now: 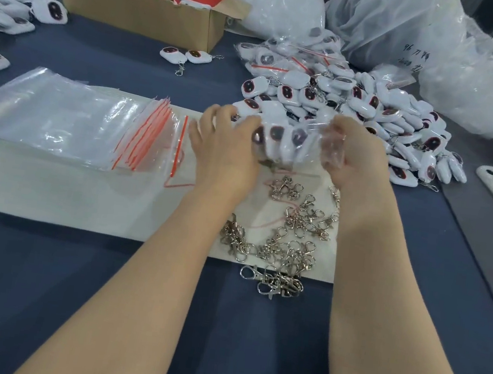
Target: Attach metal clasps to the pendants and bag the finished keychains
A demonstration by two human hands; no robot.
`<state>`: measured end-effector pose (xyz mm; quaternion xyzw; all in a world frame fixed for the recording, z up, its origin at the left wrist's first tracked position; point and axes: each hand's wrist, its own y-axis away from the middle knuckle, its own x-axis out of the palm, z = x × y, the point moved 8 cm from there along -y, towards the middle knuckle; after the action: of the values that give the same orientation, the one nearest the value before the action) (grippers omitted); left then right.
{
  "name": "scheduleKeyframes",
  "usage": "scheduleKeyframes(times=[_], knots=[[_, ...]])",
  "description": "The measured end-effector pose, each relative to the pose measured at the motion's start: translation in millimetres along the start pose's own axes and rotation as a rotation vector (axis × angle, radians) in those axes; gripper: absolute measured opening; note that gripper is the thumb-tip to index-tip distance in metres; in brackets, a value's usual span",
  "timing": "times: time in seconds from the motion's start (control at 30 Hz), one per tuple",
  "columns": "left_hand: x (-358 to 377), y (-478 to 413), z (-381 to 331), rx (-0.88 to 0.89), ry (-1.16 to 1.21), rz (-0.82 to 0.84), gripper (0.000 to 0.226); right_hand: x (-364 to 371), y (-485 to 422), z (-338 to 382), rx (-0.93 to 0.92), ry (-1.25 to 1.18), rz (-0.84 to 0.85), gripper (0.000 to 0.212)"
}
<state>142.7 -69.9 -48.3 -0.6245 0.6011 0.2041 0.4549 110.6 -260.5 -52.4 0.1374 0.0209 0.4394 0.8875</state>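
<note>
My left hand (228, 150) gripped the bunched keychains (277, 135), and my right hand (355, 162) pinched the clear bag (329, 147) round them, above the white mat (50, 192). I judged that holding the bag's mouth wide would let them slide in without snagging.

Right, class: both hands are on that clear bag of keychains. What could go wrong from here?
1. The left hand and right hand grip the clear bag above the loose clasps. Whether it is sealed is unclear, so keychains might spill and mix with them.
2. A few of them lie past the mat edge between the forearms; a wrist could sweep them away.
</note>
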Motion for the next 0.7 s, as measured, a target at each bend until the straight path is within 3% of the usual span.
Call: scheduleKeyframes(times=[0.1, 0.2, 0.23, 0.3, 0.4, 0.5, 0.57, 0.63, 0.7], knots=[[-13.3, -0.2, 13.1, -0.112, 0.047, -0.104, 0.039, 7.5, -1.0, -5.7, 0.057, 0.086, 0.091, 0.012], [-24.8, 0.1, 3.0, -0.062, 0.321, -0.192, 0.010, 26.6, 5.5, -3.7, 0.046, -0.083, 0.185, 0.015], [-24.3, -0.5, -3.9, -0.038, 0.420, -0.166, 0.015, 31.9, 6.5, -2.9, 0.039, -0.139, 0.200, 0.016], [-11.0, 0.7, -18.6, 0.007, 0.522, 0.020, 0.041, 38.4, 8.6, -0.6, 0.018, -0.217, 0.181, 0.013], [17.1, 11.3, -28.3, -0.076, 0.728, 0.369, 0.060, 45.4, 11.5, 0.5, -0.020, -0.262, 0.111, 0.008], [29.9, 14.0, -23.5, -0.256, 0.894, 0.479, 0.067, 50.3, 13.5, -2.1, -0.013, -0.312, 0.096, 0.014], [32.5, 10.4, -16.9, -0.368, 1.026, 0.433, 0.060, 51.5, 12.9, -6.3, 0.024, -0.336, 0.120, 0.019], [31.0, 6.2, -8.8, -0.432, 1.130, 0.330, 0.038, 49.9, 11.2, -10.6, 0.050, -0.300, 0.160, 0.019], [28.8, 4.3, 0.6, -0.461, 1.109, 0.250, 0.021, 46.4, 8.8, -16.0, 0.053, -0.185, 0.188, 0.012]])
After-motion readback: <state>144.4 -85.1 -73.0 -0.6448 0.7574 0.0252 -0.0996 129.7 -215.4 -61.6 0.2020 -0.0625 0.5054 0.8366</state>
